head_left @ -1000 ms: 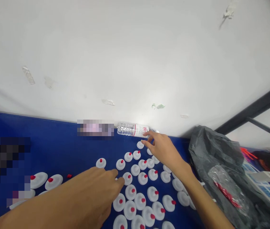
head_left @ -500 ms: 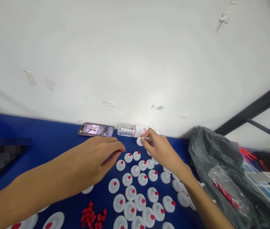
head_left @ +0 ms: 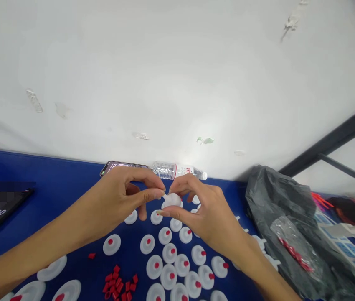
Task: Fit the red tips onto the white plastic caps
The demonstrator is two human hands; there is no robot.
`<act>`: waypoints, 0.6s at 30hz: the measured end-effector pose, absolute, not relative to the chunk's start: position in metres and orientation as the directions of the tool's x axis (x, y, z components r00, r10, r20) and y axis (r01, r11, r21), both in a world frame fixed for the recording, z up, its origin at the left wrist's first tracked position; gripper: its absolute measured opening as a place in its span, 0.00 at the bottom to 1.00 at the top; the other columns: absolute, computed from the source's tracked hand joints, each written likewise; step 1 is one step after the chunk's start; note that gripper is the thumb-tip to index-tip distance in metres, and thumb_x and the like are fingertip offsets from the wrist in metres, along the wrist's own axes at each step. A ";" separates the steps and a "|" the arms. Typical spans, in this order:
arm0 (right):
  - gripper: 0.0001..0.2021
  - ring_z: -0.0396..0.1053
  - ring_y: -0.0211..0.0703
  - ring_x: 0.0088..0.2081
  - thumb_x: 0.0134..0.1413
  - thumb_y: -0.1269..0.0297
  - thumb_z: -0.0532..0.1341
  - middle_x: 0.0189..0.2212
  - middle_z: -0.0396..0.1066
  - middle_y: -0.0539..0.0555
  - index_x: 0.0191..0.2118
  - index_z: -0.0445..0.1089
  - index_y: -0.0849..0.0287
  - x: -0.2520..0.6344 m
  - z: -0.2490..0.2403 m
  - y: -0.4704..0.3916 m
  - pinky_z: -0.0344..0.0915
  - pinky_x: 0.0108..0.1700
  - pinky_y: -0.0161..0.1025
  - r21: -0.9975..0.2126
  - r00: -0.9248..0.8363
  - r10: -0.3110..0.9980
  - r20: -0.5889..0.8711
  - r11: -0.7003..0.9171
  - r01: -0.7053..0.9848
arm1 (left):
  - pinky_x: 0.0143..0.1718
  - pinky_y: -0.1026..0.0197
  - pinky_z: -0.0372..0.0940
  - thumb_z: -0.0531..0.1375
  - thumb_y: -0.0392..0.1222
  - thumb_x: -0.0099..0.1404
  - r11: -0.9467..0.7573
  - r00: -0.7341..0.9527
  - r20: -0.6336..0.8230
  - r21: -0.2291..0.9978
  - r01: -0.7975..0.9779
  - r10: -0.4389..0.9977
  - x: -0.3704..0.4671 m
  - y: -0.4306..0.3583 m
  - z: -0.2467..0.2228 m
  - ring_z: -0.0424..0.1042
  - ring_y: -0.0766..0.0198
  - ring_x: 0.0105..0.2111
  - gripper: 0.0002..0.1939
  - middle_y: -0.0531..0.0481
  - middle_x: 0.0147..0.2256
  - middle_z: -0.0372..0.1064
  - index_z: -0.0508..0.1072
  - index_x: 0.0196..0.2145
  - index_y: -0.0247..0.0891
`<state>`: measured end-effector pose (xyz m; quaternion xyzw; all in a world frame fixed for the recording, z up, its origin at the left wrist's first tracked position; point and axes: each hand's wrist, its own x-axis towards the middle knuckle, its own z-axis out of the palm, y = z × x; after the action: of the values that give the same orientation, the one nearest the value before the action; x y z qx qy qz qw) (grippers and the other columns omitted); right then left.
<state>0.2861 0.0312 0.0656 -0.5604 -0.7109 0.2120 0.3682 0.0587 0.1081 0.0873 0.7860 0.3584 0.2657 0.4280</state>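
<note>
Your right hand [head_left: 205,217] has a closed grip on a white cap [head_left: 171,200] above the desk [head_left: 71,188]; left hand [head_left: 124,200] pinches its stem. Many capped pieces [head_left: 171,267] look done; loose red tips [head_left: 121,284] remain.

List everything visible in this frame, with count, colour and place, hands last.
white discs with red centres: many, white and red, spread on the blue table
loose red caps: a small pile, red, bottom centre
held white disc: one, white, between both hands
phone: one, dark, by the wall
water bottle: one, clear, lying by the wall
black bag: one, right
left hand: pinching at the disc
right hand: gripping the disc
</note>
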 end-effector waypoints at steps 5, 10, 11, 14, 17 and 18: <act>0.14 0.81 0.38 0.41 0.72 0.48 0.75 0.42 0.83 0.41 0.50 0.74 0.47 0.286 0.063 0.028 0.74 0.42 0.37 -0.626 -0.128 0.900 0.416 0.386 0.678 | 0.17 0.66 0.61 0.69 0.50 0.73 -0.318 0.617 0.064 0.895 0.312 0.784 0.060 0.106 0.089 0.78 0.62 0.23 0.07 0.57 0.22 0.77 0.88 0.40 0.51; 0.14 0.82 0.36 0.43 0.70 0.58 0.78 0.45 0.85 0.43 0.53 0.78 0.50 0.287 0.065 0.029 0.77 0.46 0.33 -0.524 -0.193 0.822 0.536 0.504 0.687 | 0.21 0.63 0.60 0.66 0.55 0.78 -0.371 0.613 0.082 0.855 0.361 0.786 0.060 0.105 0.088 0.74 0.63 0.22 0.12 0.58 0.22 0.75 0.85 0.40 0.48; 0.15 0.83 0.35 0.44 0.68 0.60 0.79 0.46 0.86 0.44 0.54 0.79 0.52 0.287 0.066 0.030 0.78 0.47 0.33 -0.503 -0.199 0.799 0.567 0.527 0.684 | 0.22 0.62 0.59 0.64 0.56 0.79 -0.411 0.619 0.107 0.832 0.372 0.778 0.060 0.104 0.088 0.71 0.64 0.22 0.15 0.58 0.22 0.74 0.84 0.39 0.47; 0.17 0.86 0.35 0.46 0.64 0.67 0.81 0.47 0.88 0.47 0.55 0.81 0.56 0.286 0.067 0.029 0.80 0.53 0.29 -0.466 -0.189 0.740 0.646 0.578 0.670 | 0.28 0.58 0.59 0.52 0.58 0.85 -0.563 0.676 0.188 0.729 0.390 0.712 0.058 0.098 0.086 0.66 0.65 0.23 0.24 0.59 0.24 0.69 0.76 0.34 0.45; 0.18 0.87 0.37 0.53 0.65 0.70 0.80 0.52 0.90 0.51 0.57 0.83 0.60 0.280 0.065 0.025 0.78 0.62 0.27 -0.460 -0.175 0.701 0.692 0.614 0.641 | 0.36 0.58 0.64 0.45 0.58 0.87 -0.633 0.698 0.228 0.663 0.399 0.679 0.052 0.088 0.085 0.69 0.65 0.28 0.28 0.60 0.27 0.70 0.71 0.34 0.45; 0.17 0.87 0.37 0.55 0.65 0.71 0.79 0.53 0.90 0.52 0.57 0.83 0.60 0.278 0.064 0.024 0.77 0.64 0.27 -0.460 -0.167 0.688 0.706 0.624 0.631 | 0.38 0.58 0.66 0.44 0.59 0.88 -0.633 0.688 0.238 0.661 0.403 0.686 0.050 0.086 0.085 0.72 0.65 0.30 0.29 0.60 0.28 0.73 0.71 0.34 0.46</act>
<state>0.2778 0.0235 0.0643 -0.4323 -0.7632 0.0297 0.4793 0.0495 0.0861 0.0850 0.8708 0.3126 0.2415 0.2927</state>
